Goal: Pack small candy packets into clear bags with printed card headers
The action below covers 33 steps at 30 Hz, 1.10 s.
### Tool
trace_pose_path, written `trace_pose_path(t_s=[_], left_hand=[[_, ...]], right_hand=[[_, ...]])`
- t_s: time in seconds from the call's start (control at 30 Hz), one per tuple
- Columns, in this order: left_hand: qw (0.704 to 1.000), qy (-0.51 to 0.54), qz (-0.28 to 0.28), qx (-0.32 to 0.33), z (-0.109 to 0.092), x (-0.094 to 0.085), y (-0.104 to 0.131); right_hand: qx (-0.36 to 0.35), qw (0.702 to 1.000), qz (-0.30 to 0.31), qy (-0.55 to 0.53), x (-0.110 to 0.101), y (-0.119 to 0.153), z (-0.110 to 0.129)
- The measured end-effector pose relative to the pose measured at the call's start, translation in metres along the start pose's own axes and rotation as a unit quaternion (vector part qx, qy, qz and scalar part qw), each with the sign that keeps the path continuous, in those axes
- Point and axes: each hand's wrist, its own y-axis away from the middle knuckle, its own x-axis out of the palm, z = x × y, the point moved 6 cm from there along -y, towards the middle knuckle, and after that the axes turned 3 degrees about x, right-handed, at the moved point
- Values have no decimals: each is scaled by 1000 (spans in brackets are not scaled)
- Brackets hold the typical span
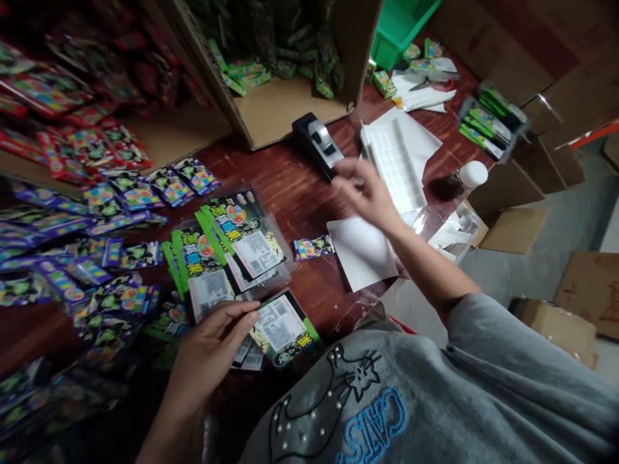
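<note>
One printed card, edge-pinched in the left hand, could slip from that shallow grip. Beside the right hand, closed or not I cannot tell, the tape dispenser could skid if bumped.

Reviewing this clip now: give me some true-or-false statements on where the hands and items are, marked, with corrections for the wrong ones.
1. The left hand holds a printed card at its edge. True.
2. The right hand is inside the green bin. False: it is at the near end of the tape dispenser.
3. A small packet lies beside a blank white sheet. True.
4. The bottle has a red cap. False: its cap is white.
5. The person's shirt is plain. False: it has a cat design and blue lettering.
</note>
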Motion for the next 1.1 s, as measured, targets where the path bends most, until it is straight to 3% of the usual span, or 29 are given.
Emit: trace_pose_path(t_s=[0.07, 0.17, 0.23, 0.27, 0.33, 0.4, 0.47, 0.57, 0.63, 0.7, 0.8, 0.87, 0.97, 1.1], left_hand=[[999, -17, 12, 27, -4, 3, -6], [993, -90, 19, 76, -5, 8, -15], [976, -174, 13, 129, -9, 12, -22], [964, -215, 5, 159, -14, 14, -26], [940, -270, -26, 207, -29, 20, -32], [928, -275, -68, 241, -54, 30, -36], [937, -216, -79, 261, -83, 49, -38], [973, -5, 17, 229, -116, 98, -45], [972, 162, 59, 160, -124, 126, -52], [954, 277, 56, 98, -124, 139, -61], [934, 352, 40, 42, -120, 134, -74], [929, 370, 13, 24, -118, 122, -78], [928, 366, -60, 39, -121, 106, -76], [936, 330, -97, 79, -130, 105, -65]], right_hand=[[26, 998, -41, 44, -32, -11, -21], [17, 982, 91, 162, -35, 4, -37], [15, 946, 174, 274, -27, 25, -43], [18, 926, 185, 327, -26, 34, -46], [17, 900, 174, 399, -26, 46, -44], [-19, 894, 139, 425, -27, 51, -32], [-61, 895, 67, 438, -28, 52, -11], [-95, 885, -26, 454, -21, 57, 30], [-112, 886, -28, 450, -10, 63, 55], [-129, 907, 20, 400, 0, 68, 73], [-121, 964, 105, 213, -4, 66, 88], [-85, 986, 84, 112, -17, 56, 87], [-58, 993, 27, 102, -21, 43, 80], [-51, 989, 25, 133, 6, 39, 70]])
